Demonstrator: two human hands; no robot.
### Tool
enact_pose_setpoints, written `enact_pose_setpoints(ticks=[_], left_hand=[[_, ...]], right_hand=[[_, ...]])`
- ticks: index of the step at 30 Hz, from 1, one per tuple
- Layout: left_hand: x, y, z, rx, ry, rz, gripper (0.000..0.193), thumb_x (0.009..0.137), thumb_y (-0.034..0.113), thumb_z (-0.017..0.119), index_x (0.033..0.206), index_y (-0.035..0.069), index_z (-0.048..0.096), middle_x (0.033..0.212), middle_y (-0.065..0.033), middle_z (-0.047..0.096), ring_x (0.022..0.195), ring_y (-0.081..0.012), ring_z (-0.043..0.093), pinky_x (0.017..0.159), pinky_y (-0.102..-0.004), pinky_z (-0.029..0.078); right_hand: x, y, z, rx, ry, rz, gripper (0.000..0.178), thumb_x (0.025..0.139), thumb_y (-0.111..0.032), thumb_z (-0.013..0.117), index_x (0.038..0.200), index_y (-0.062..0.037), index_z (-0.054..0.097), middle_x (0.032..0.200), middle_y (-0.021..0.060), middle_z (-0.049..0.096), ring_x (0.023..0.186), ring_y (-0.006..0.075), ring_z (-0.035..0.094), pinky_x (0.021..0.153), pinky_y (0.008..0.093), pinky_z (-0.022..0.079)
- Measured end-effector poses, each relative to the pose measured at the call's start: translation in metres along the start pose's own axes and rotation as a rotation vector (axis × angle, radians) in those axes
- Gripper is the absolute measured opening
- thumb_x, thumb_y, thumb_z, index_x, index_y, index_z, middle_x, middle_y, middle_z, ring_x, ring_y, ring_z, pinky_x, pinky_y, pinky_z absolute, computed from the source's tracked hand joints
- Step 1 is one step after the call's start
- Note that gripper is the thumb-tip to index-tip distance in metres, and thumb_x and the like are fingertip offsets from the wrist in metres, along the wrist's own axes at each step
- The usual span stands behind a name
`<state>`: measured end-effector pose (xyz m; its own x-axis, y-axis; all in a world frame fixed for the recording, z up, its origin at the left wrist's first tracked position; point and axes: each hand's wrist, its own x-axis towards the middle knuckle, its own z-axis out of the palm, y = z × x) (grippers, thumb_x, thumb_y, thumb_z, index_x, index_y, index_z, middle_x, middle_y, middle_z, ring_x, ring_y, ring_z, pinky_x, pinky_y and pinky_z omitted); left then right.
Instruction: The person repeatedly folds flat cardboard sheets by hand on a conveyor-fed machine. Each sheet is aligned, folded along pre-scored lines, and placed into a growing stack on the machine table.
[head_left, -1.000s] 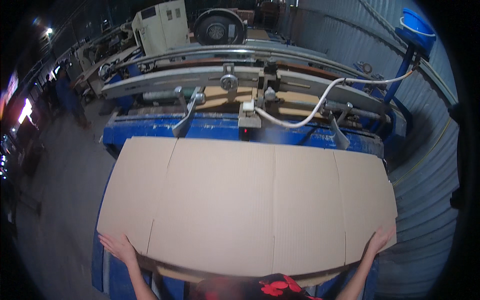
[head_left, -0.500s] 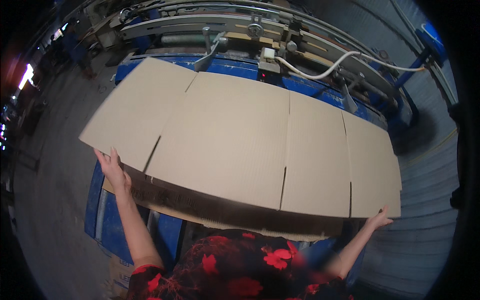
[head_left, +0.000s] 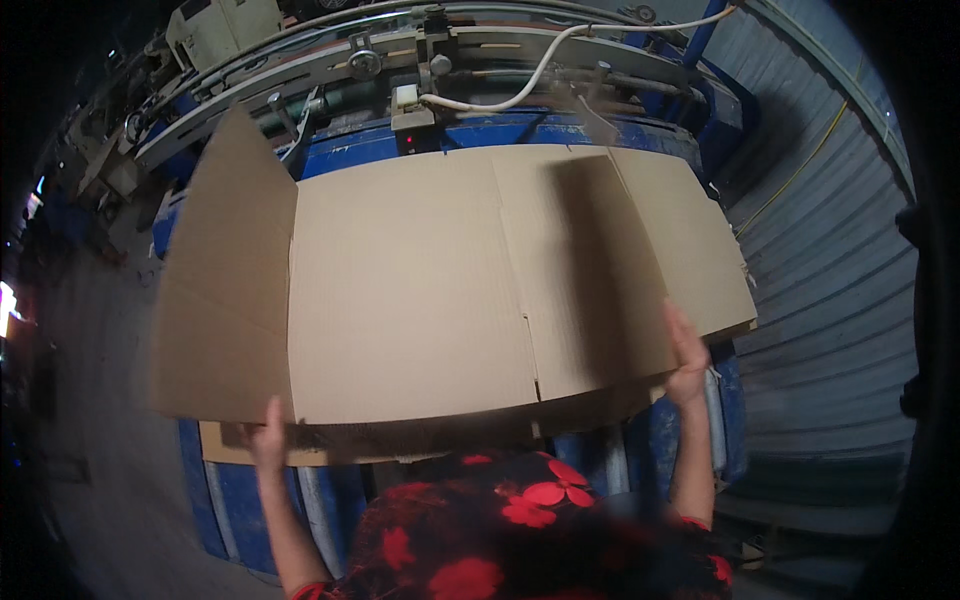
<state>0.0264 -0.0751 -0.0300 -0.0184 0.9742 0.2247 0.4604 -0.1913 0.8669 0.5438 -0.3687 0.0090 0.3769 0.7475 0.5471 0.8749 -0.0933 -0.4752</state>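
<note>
A large brown corrugated cardboard sheet (head_left: 410,290), creased and slotted, spans the space in front of me. Its left panel (head_left: 225,280) tilts up along a crease. My left hand (head_left: 267,440) grips the near edge by that crease, thumb up, with its other fingers mostly hidden. Toward the right, my right hand (head_left: 687,355) holds the near right part of the sheet, its fingers pointing upward along the edge. A dark shaded band crosses the cardboard left of that hand. Another cardboard panel (head_left: 680,230) extends beyond it; whether it belongs to the same sheet I cannot tell.
A blue machine (head_left: 350,150) with rails, rollers and a white cable (head_left: 530,90) stands along the far side. Below the sheet is a blue roller support (head_left: 225,500). A corrugated metal wall (head_left: 820,330) rises at the right; grey floor (head_left: 100,350) lies left.
The sheet's left panel has swung up from nearly flat. My right hand has moved inward and up from the far right corner, and my left hand has shifted lower. The view has turned.
</note>
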Motion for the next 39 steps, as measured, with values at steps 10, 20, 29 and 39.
enact_pose_setpoints(ticks=[10, 20, 29, 39], left_hand=[[0.071, 0.041, 0.115, 0.645, -0.316, 0.802, 0.069, 0.075, -0.014, 0.047, 0.135, 0.021, 0.05, 0.141, -0.0131, 0.044, 0.128, -0.0399, 0.04, 0.105, -0.0532, 0.033], [0.215, 0.042, 0.204, 0.604, -0.375, 0.763, 0.072, 0.073, -0.011, 0.05, 0.135, 0.026, 0.049, 0.14, -0.0124, 0.046, 0.128, -0.0416, 0.04, 0.104, -0.0552, 0.031], [0.289, 0.069, 0.269, 0.475, -0.267, 0.583, 0.06, 0.085, 0.005, 0.053, 0.141, 0.019, 0.038, 0.137, -0.0134, 0.048, 0.128, -0.0309, 0.042, 0.104, -0.0526, 0.032], [0.099, -0.033, 0.013, 1.027, 0.463, -0.021, 0.062, 0.089, 0.023, 0.056, 0.14, -0.003, 0.032, 0.145, -0.0236, 0.032, 0.135, -0.0378, 0.027, 0.111, -0.045, 0.023]], right_hand=[[0.088, 0.029, 0.088, -0.383, -0.333, -0.238, 0.062, 0.072, 0.008, 0.05, 0.128, -0.0194, 0.056, 0.133, 0.0106, 0.052, 0.124, 0.0349, 0.045, 0.101, 0.0468, 0.036], [0.223, 0.091, 0.167, -0.331, -0.309, -0.165, 0.06, 0.075, 0.009, 0.047, 0.126, -0.0224, 0.059, 0.133, 0.0109, 0.052, 0.126, 0.031, 0.045, 0.102, 0.0442, 0.036], [0.332, 0.129, 0.214, -0.522, -0.204, 0.005, 0.048, 0.084, -0.002, 0.047, 0.127, -0.0202, 0.054, 0.127, 0.0127, 0.054, 0.117, 0.0282, 0.051, 0.095, 0.0476, 0.038], [0.09, 0.194, 0.014, -0.505, 0.415, 0.495, 0.06, 0.086, -0.025, 0.062, 0.131, 0.0092, 0.042, 0.135, 0.0248, 0.045, 0.126, 0.0368, 0.041, 0.108, 0.0424, 0.03]])
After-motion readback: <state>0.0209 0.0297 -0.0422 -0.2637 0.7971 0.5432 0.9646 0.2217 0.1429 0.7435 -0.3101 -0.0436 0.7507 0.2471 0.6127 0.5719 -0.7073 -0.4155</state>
